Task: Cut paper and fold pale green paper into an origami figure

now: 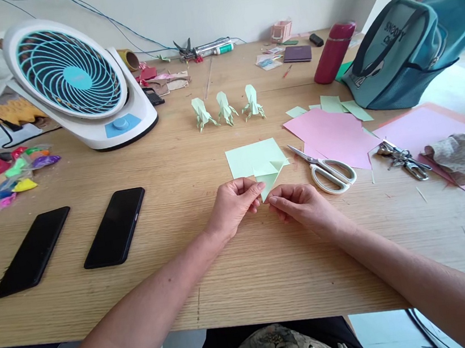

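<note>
Between my two hands is a small piece of folded light green paper, its lower tip pointing down towards me. My left hand pinches its left side between thumb and fingers. At the lower tip, the fingers of my right hand are closed on the paper. Just behind lies a flat light green sheet, partly covered by the folded piece. Scissors with white handles rest to the right of it, blades closed. Farther back stand three folded green paper figures in a row.
Two black phones lie at left, before a white fan. To the right are pink paper, green scraps, keys and a grey cloth. A red bottle and a teal backpack stand behind.
</note>
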The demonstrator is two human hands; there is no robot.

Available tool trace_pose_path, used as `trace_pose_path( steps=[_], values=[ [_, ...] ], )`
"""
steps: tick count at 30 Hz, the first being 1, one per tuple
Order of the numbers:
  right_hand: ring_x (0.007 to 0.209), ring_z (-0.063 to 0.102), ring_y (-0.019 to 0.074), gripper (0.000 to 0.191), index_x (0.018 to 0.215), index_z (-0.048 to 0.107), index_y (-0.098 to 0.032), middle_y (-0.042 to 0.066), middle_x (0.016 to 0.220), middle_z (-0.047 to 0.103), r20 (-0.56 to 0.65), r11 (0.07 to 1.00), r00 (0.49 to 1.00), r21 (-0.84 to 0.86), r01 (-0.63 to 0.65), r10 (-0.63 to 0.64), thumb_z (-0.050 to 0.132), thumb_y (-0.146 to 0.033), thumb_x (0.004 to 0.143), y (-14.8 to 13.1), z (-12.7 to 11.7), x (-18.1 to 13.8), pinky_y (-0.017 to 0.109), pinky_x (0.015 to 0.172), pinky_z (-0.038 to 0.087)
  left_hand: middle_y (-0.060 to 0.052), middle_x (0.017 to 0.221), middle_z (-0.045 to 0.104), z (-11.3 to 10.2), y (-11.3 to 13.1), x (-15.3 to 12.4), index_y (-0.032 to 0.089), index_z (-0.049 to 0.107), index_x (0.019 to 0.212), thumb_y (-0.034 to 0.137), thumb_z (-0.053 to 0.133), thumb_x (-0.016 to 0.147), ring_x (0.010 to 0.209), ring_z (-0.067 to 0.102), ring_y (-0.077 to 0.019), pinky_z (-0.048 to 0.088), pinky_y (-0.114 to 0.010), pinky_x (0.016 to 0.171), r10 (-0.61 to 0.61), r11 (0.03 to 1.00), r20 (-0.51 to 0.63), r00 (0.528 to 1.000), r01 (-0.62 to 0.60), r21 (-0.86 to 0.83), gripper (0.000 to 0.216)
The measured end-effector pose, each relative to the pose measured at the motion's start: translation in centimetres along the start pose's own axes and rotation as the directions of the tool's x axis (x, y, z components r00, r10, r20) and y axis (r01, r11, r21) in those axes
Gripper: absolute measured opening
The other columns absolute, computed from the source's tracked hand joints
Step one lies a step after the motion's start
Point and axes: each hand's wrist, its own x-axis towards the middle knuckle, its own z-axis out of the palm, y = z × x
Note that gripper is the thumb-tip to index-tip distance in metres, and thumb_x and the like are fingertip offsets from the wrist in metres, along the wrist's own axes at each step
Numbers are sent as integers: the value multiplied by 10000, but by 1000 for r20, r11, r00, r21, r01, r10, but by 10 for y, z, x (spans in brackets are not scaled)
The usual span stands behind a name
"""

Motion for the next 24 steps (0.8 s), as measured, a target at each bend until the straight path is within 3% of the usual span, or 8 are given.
trace_pose_path(
  steps=[18, 24],
  values=[
    [532, 422, 105, 375, 745, 605, -186, -35, 586, 512, 22, 1000, 1000, -21, 19, -18, 613, -546, 848, 0, 2, 0, 267, 513, 306, 27, 557, 555, 3, -2, -2, 141, 609, 635, 401, 793, 715, 509, 492, -69, 415, -185, 449, 44, 999, -9, 999, -43, 31, 329],
    [526, 415, 103, 401, 698, 569, -183, -29, 583, 524, -30, 1000, 1000, -18, 0, -1, 666, -556, 807, 1, 6, 1, 268, 499, 295, 30, 593, 569, 2, -6, -3, 148, 594, 642, 385, 768, 754, 491, 476, -59, 398, -185, 448, 94, 993, 25, 995, -96, 68, 315]
  ],
)
